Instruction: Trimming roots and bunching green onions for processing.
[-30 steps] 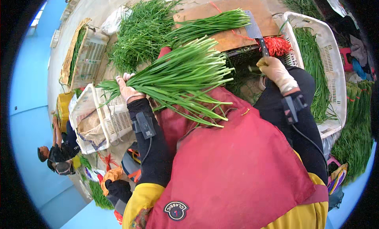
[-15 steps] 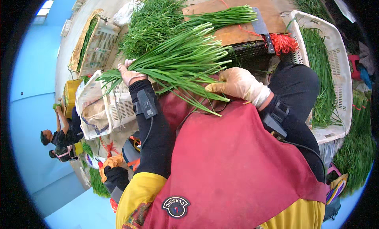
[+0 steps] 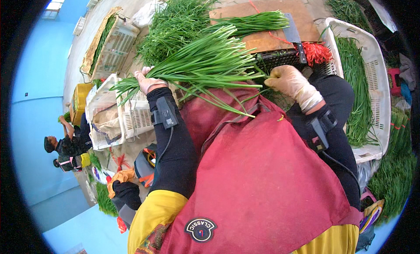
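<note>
My gloved left hand [image 3: 148, 80] is closed around the leafy end of a large bunch of garlic chives [image 3: 205, 63]. Their pale cut ends fan out to the right, above my red apron [image 3: 267, 175], and a few stalks droop over it. Just right of those ends is my gloved right hand [image 3: 291, 85], its thumb and fingers pinched together. A thin green strand shows by the fingertips; whether they hold it is unclear. Beyond, a smaller chive bundle [image 3: 262, 22] lies on a wooden board [image 3: 306, 17], beside a cleaver [image 3: 292, 31].
Red ties [image 3: 316, 52] hang at the board's right corner, above a black crate [image 3: 278, 57]. A white crate [image 3: 381, 87] of chives stands at right. Loose chives [image 3: 175, 35] are heaped at the back left, near more white crates [image 3: 114, 46]. Another person [image 3: 68, 142] works at far left.
My right hand has moved right and slightly up, off the lower stalks of the bunch, and its fingers have drawn together. The left hand keeps its hold on the chives.
</note>
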Available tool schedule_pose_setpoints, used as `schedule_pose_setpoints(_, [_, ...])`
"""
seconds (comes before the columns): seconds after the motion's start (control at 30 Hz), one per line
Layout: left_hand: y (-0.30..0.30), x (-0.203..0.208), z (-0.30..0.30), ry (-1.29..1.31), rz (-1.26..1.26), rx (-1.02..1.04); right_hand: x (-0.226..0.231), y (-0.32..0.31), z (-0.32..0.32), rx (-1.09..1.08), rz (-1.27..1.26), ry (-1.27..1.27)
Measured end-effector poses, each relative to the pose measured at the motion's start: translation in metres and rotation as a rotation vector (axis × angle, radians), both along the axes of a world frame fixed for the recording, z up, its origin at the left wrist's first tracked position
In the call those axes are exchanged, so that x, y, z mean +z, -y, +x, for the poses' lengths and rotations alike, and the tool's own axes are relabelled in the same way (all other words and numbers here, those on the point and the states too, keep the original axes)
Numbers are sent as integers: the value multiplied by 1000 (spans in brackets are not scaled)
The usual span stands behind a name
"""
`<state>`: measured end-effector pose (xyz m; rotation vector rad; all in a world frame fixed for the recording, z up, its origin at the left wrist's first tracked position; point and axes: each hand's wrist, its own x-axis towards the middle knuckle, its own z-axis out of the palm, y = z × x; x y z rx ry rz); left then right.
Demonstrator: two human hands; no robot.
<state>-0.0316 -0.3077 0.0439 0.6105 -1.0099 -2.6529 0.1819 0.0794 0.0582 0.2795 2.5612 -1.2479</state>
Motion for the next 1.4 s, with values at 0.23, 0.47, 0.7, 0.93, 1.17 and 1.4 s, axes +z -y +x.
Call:
schedule_pose_setpoints(0.23, [7, -6, -5, 0, -36, 67, -16, -69, 32, 69, 532, 145])
schedule_pose_setpoints(0.47, [-2, 6, 6, 40, -22, 51, 75, 53, 12, 566, -152, -70])
schedule_pose_setpoints(0.7, [24, -11, 1, 10, 32, 44, 35, 46, 11, 669, -30, -163])
schedule_pose_setpoints(0.93, [29, -28, -1, -44, 87, -129, 8, -24, 20, 538, 134, 34])
schedule_pose_setpoints(1.17, [21, -37, -5, 11, 54, -59, -45, -27, -3, 108, -243, -129])
schedule_pose_setpoints(1.4, [26, -45, -14, 39, 78, -73, -52, 49, -58, 110, -917, 108])
